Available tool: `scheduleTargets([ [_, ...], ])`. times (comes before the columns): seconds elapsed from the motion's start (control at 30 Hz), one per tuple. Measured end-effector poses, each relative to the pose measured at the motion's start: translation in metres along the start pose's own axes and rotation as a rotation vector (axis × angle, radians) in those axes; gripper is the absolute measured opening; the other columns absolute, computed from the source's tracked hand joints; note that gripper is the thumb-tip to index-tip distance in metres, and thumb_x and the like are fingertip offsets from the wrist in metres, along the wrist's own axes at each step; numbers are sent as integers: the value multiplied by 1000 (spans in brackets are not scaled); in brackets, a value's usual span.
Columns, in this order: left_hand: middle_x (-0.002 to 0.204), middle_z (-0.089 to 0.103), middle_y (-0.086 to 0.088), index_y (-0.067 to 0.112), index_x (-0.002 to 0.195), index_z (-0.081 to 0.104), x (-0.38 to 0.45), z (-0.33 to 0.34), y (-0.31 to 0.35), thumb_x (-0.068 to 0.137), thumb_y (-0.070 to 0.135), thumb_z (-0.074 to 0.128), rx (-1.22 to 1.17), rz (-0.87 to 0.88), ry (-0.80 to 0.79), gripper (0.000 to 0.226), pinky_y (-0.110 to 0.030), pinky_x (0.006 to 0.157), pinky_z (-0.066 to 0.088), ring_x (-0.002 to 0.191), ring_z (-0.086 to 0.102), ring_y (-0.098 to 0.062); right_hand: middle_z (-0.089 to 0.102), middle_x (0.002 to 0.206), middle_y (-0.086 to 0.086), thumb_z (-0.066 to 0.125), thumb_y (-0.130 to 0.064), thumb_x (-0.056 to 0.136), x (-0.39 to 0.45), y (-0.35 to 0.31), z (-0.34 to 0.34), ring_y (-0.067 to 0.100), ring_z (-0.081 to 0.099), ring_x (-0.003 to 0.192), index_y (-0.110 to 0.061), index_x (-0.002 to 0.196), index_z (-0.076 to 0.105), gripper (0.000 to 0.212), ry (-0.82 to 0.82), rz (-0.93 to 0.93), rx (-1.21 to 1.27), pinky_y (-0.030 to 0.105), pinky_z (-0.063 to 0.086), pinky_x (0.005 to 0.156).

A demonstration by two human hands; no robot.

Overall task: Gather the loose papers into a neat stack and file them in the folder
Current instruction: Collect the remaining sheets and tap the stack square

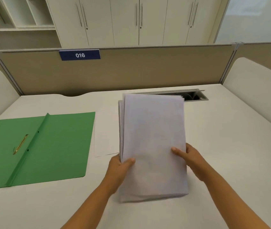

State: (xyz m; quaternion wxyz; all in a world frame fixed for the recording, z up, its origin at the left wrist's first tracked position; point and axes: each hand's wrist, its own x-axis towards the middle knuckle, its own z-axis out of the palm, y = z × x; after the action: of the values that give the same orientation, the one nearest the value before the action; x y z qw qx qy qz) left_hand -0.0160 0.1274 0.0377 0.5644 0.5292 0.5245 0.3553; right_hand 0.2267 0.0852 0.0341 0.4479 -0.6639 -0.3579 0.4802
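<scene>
Head view: white paper stack (pixel 153 142), edges uneven, held upright.

We see a pale table (pixel 214 146) | open green folder (pixel 48 146) lying flat at left | one loose white sheet (pixel 105 134) just beside it | cable hatch (pixel 196 95) at back.
</scene>
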Motion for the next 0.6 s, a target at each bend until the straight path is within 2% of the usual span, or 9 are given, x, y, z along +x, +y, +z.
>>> scheduleTargets([
  [0.1,81,66,5,20,88,64,3,-9,27,86,13,61,37,167,-84,9,-12,62,50,76,64,-9,76,101,0,91,-45,33,-2,-21,5,22,71,95,-15,102,68,78,-25,-163,243,28,58,72],
  [0.17,79,65,6,21,86,65,6,-15,42,86,10,61,28,249,-127,11,-9,60,49,69,63,-1,75,101,2,91,-37,36,-3,-34,8,23,71,93,-18,98,69,68,19,-266,277,33,58,76],
  [0.23,81,66,5,21,88,65,10,-21,49,83,10,64,-1,264,-159,12,-10,60,50,72,64,-3,75,101,2,89,-32,44,-5,-40,11,23,70,92,-20,97,69,57,38,-319,271,37,56,79],
  [0.27,83,67,4,22,89,65,12,-23,50,81,11,68,-20,256,-174,14,-12,62,52,75,64,-7,75,100,2,90,-34,42,-5,-40,12,23,70,91,-21,96,70,59,44,-314,255,37,56,79],
  [0.33,87,70,1,24,90,67,15,-23,44,70,15,75,-86,224,-196,24,-18,67,55,80,67,-13,76,96,0,91,-48,25,-7,-33,18,22,71,90,-20,94,70,78,55,-269,221,35,56,75],
  [0.4,89,72,1,25,92,68,15,-20,35,63,18,74,-146,181,-179,30,-21,68,55,82,69,-15,77,89,-3,88,-57,15,-8,-24,26,24,71,89,-20,92,70,87,60,-220,177,31,55,70],
  [0.47,88,72,-1,23,92,68,16,-16,30,62,20,73,-170,170,-145,30,-21,66,55,83,68,-18,76,87,-1,86,-59,11,-9,-20,31,25,69,90,-21,90,69,89,74,-196,160,34,55,72],
  [0.53,88,71,-5,19,92,69,18,-15,30,64,20,72,-201,178,-112,28,-25,67,55,82,67,-23,73,94,3,85,-60,11,-10,-23,32,26,67,91,-22,92,68,91,94,-211,157,37,55,75],
  [0.6,86,71,-6,18,90,70,20,-15,31,65,20,71,-228,197,-99,25,-28,67,56,79,67,-22,72,96,3,87,-52,15,-11,-27,29,25,67,89,-24,93,66,85,104,-238,141,34,55,72],
])
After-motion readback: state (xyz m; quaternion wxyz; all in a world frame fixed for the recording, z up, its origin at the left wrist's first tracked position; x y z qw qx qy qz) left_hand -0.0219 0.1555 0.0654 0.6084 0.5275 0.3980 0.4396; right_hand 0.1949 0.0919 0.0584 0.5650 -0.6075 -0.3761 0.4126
